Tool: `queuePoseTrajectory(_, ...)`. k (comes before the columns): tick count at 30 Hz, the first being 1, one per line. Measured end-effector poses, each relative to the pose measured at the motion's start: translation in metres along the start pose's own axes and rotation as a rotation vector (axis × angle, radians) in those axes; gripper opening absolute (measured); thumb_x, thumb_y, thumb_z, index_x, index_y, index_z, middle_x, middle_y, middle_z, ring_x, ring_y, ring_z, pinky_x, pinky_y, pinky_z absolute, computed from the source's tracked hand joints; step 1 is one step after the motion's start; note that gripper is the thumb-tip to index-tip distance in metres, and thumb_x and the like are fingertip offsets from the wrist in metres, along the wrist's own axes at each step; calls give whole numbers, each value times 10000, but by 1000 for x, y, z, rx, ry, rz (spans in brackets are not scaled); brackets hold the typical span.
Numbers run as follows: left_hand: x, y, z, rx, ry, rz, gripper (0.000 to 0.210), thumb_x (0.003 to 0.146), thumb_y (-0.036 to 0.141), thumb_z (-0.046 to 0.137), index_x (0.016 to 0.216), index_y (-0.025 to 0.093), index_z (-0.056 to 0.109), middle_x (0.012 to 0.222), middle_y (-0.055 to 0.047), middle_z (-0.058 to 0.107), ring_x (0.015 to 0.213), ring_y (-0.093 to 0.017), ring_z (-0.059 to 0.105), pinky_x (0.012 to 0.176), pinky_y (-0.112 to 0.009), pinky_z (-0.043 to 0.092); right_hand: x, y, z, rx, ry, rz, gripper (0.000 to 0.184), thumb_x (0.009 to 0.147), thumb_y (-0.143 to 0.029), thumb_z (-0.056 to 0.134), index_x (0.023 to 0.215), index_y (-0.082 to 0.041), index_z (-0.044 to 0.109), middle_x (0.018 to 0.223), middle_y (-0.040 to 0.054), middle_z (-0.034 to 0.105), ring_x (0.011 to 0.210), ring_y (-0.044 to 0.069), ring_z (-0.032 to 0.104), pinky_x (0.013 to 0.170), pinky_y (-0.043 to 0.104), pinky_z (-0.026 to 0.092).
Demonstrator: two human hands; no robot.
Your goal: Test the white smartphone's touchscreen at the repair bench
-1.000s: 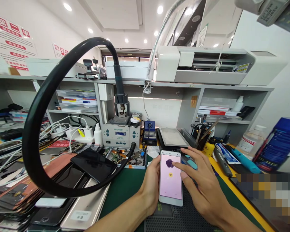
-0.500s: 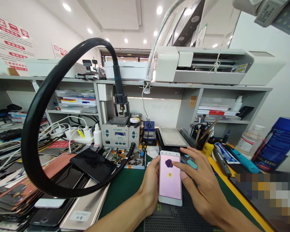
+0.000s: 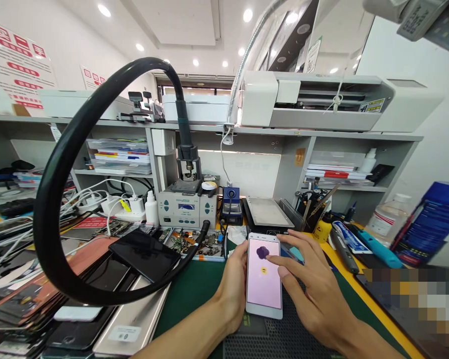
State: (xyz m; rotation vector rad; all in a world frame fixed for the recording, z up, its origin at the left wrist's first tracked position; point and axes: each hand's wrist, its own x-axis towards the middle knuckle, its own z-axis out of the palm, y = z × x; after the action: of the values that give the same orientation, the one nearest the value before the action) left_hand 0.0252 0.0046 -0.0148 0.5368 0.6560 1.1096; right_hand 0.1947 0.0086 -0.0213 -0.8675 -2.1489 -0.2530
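Observation:
A white smartphone [image 3: 265,294] is held upright above the dark mat, its lit pink screen showing a purple flower shape and a small yellow icon. My left hand [image 3: 232,289] grips the phone along its left edge; part of those fingers is hidden behind it. Over the right side of the screen is my right hand [image 3: 314,281], fingers apart, with the index fingertip at the purple shape. Whether that fingertip presses the glass I cannot tell. The right hand holds nothing.
A thick black hose [image 3: 47,199] loops over the left side from a hot-air station [image 3: 187,212]. Stacked phones [image 3: 115,324] lie at left, beside a tray of small parts [image 3: 213,244]. A clear bottle [image 3: 387,217] and a blue can [image 3: 430,224] stand at right.
The right index fingertip has shifted very slightly right and down on the screen. The left hand and the phone stay almost the same.

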Motion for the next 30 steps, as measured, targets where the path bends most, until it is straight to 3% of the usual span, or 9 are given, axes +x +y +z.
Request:
queuePoseTrajectory(6, 1, -1, -2, 13, 0, -3, 463, 956, 490, 467, 1099, 130, 719, 859, -90, 747, 753, -217, 679, 729, -288, 487, 0, -1, 0, -26, -18, -7, 311, 910, -175, 549, 1166, -283, 688, 1432, 94, 481, 1391, 368, 353, 1055, 628, 397)
queuePoseTrajectory(13, 1, -1, -3, 24, -6, 6, 477, 961, 496, 462, 1076, 119, 730, 855, -94, 748, 767, -212, 679, 729, -276, 482, 1, 1, -2, 15, 83, 23, 274, 926, -154, 513, 1115, -247, 687, 1359, 114, 519, 1342, 352, 410, 1028, 613, 412)
queuePoseTrajectory(26, 1, -2, -3, 22, -12, -3, 499, 962, 508, 441, 1086, 121, 730, 872, -105, 750, 756, -220, 681, 723, -289, 492, 1, -1, -1, -27, -33, 6, 349, 930, -189, 526, 1240, -293, 649, 1467, 90, 437, 1399, 354, 337, 1070, 626, 383)
queuePoseTrajectory(30, 2, -2, -3, 26, -14, 5, 489, 963, 500, 449, 1096, 124, 732, 879, -100, 751, 773, -215, 681, 727, -280, 490, 1, 0, -2, 4, 20, 15, 338, 943, -185, 500, 1234, -276, 645, 1453, 98, 450, 1385, 348, 357, 1060, 617, 389)
